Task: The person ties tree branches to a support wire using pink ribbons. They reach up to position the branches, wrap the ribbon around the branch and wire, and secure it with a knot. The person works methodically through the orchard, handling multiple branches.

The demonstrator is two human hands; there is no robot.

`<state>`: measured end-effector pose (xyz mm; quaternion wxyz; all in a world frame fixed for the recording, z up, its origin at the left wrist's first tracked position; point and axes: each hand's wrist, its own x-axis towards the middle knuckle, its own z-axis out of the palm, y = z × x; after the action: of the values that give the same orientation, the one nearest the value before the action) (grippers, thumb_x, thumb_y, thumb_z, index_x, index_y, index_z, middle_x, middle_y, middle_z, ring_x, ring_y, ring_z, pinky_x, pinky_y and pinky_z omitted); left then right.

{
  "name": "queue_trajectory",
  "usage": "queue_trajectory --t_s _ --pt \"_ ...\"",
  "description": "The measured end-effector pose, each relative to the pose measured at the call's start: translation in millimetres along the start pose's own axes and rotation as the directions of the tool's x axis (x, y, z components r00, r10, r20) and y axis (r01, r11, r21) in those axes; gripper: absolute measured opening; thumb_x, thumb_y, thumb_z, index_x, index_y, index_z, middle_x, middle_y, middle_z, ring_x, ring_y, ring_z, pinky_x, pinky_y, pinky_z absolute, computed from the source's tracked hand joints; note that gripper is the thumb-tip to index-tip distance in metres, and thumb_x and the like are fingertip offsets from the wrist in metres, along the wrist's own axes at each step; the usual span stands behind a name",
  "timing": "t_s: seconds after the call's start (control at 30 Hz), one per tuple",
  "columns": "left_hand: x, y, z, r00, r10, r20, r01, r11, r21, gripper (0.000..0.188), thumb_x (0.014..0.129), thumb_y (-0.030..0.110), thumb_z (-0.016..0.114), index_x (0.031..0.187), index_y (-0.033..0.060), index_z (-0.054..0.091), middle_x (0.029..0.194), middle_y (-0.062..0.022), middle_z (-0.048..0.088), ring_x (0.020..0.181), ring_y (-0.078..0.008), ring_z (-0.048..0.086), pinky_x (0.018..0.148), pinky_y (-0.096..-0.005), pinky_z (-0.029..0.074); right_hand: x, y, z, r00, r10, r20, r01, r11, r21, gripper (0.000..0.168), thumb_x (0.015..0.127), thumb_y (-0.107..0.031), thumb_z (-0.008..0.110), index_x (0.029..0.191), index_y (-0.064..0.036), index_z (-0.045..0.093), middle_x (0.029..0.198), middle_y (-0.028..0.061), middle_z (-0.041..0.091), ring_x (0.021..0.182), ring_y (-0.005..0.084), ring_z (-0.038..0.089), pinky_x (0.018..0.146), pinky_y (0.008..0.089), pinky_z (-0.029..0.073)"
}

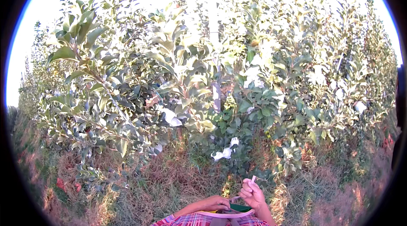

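Note:
Low in the head view, my right hand (252, 193) is raised with its fingers curled around a small pale strip (253, 179) that sticks up past the fingertips. My left hand (216, 202) bends inward at the rim of an open pouch (233, 215) worn at my front. Its fingertips are partly hidden, so what they grip cannot be told. A thin pale piece (234, 198) shows between the two hands. The pouch has a pink edge, with green and yellow inside.
Leafy fruit trees (140, 76) fill the view ahead, with white bags (171, 117) among the branches and a cluster of white bags (226, 152) lower down. A pale upright post (216, 92) stands mid-row. Dry grass (178, 175) covers the ground; red pieces (61, 184) lie at left.

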<state>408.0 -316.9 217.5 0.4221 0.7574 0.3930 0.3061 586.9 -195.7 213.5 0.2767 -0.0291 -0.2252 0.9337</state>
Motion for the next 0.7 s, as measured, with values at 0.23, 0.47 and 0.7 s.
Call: queue_trajectory --t_s 0.23,0.47,0.7 --pt "-65.0 13.8 -45.0 0.868 -0.205 -0.453 -0.088 0.834 -0.545 0.013 0.083 0.009 0.059 0.089 -0.0015 0.064 0.083 -0.0069 0.062 0.076 -0.0133 0.057 0.071 -0.0273 0.046 -19.9 -60.9 -22.3 0.846 -0.512 -0.146 0.493 0.857 -0.151 0.019 0.092 -0.028 0.047 0.09 -0.01 0.051 0.051 -0.0069 0.024 0.038 0.0049 0.021 0.037 0.0218 0.019" --pt "-147.7 -15.3 -66.3 0.8 -0.24 -0.549 -0.211 0.744 -0.633 0.012 0.077 0.004 0.064 0.088 -0.0024 0.065 0.084 -0.0119 0.065 0.079 -0.0189 0.061 0.073 -0.0288 0.047 -78.1 -124.4 -78.5 0.651 -0.669 -0.36 0.541 0.741 -0.398 0.024 0.088 -0.035 0.048 0.083 -0.013 0.054 0.072 0.0003 0.05 0.065 0.017 0.047 0.059 0.0373 0.044" --pt "-158.0 -50.2 -56.2 0.848 -0.289 -0.444 -0.091 0.746 -0.659 0.014 0.079 -0.002 0.061 0.093 -0.0033 0.065 0.093 -0.0123 0.065 0.089 -0.0193 0.062 0.081 -0.0296 0.048 -97.5 -135.1 3.3 0.197 -0.898 -0.393 0.559 0.432 -0.708 0.041 0.093 -0.042 0.037 0.06 -0.019 0.036 0.048 -0.0072 0.024 0.041 0.0075 0.023 0.036 0.0241 0.023"
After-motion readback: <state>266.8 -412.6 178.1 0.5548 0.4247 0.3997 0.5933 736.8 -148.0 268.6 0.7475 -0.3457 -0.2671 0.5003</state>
